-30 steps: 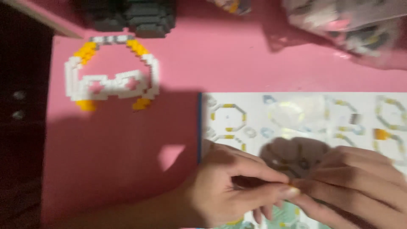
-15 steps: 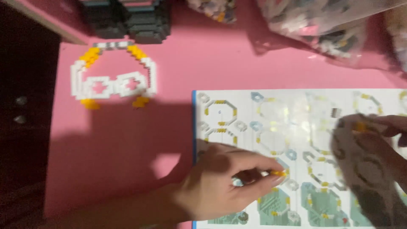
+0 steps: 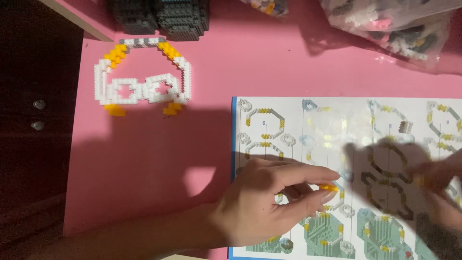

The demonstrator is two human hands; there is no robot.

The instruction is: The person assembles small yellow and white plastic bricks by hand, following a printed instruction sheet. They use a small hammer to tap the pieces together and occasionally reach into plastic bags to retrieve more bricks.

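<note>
Yellow is the small brick [image 3: 328,187] that the left hand [image 3: 269,204] pinches between the thumb tip and the forefinger, just above the instruction sheet [image 3: 293,120]. This hand lies over the lower left part of the sheet. The right hand [image 3: 435,180] is at the right edge, blurred and in shadow over the sheet, and I cannot tell if it grasps something. The sheet has a blue edge and printed drawings of brick rings, and it lies flat on the pink table [image 3: 144,168]. Farther away, to the left, lies a flat brick frame [image 3: 142,77] of white, yellow and grey pieces. Behind it stand dark brick blocks [image 3: 161,17], and clear bags of bricks [image 3: 390,24] lie at the far right
</note>
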